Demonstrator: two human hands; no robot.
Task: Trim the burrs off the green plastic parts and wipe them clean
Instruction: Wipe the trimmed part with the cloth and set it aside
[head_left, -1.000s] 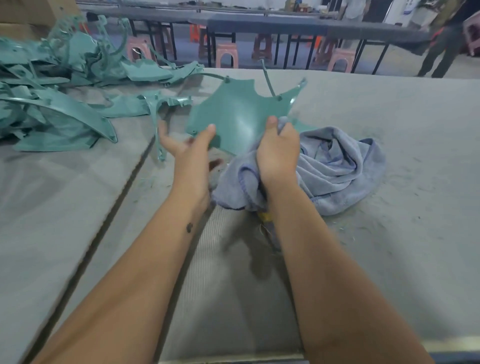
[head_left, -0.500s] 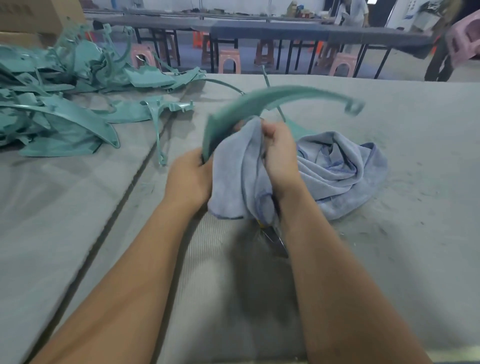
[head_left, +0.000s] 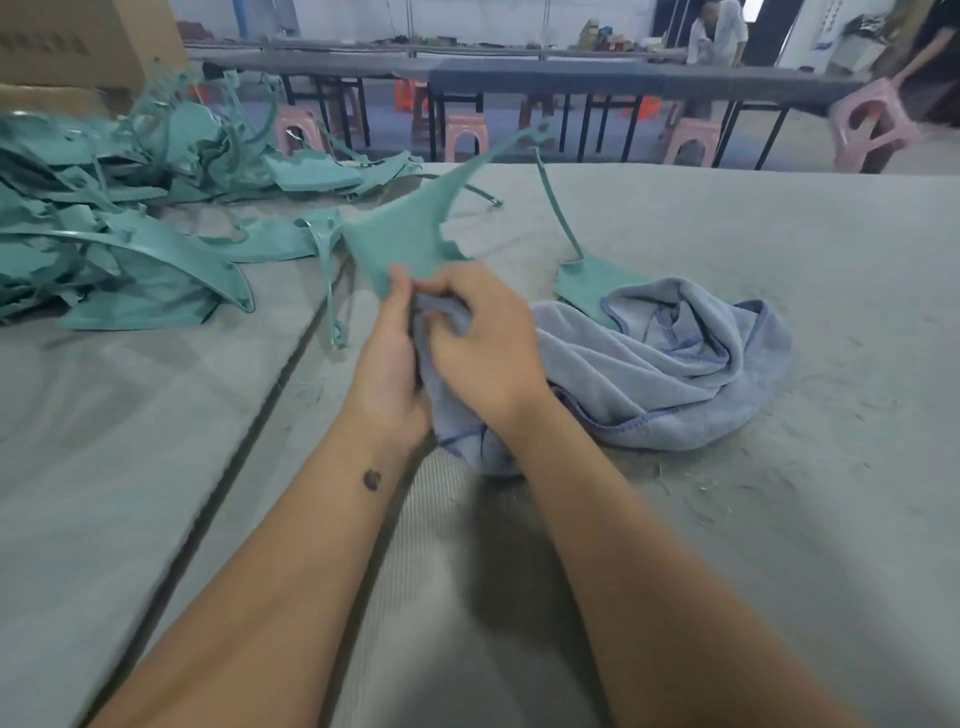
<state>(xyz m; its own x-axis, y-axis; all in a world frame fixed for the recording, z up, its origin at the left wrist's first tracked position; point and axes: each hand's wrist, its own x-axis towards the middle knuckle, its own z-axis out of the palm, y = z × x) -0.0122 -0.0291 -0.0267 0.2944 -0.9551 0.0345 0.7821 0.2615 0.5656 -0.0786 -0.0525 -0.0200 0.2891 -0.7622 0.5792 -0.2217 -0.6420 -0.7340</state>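
A flat green plastic part (head_left: 410, 234) with a long thin arm is raised above the grey table (head_left: 779, 493). My left hand (head_left: 387, 364) grips its lower edge with thumb and fingers. My right hand (head_left: 483, 343) is closed on a fold of the blue-grey cloth (head_left: 665, 364) and presses it against the part's lower edge. Most of the cloth lies bunched on the table to the right. A second green part (head_left: 587, 286) lies partly under the cloth, its thin stem pointing away.
A heap of green plastic parts (head_left: 130, 218) covers the table's left side, beside a cardboard box (head_left: 67, 47). Plastic shavings (head_left: 727, 493) are scattered at the right. A seam (head_left: 249, 441) runs down the table. Pink stools and people are beyond the far edge.
The green part has turned from edge-on to showing its flat face again. My right hand has slid the cloth down to the part's lower edge, close to my left hand.
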